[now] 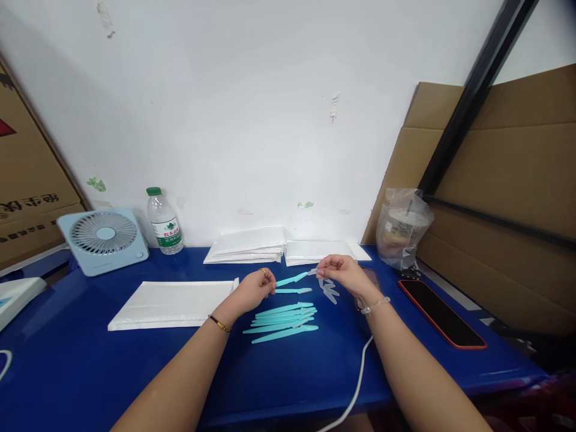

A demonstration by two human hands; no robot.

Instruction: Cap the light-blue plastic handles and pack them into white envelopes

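Observation:
Between the fingertips of my left hand is the handle of a turquoise eyebrow razor, its blade end pointing right. My right hand pinches a small clear blade cap at the razor's tip; I cannot tell how far the cap sits over the blade. Just below the held razor lies another turquoise razor. Several more turquoise razors form a loose row on the blue table nearer to me. Beneath my right hand, several loose clear caps are scattered.
White packages lie on the blue table at left, with stacks along the wall. Around stand a fan, a water bottle and a bagged cup. A phone and a white cable are at right.

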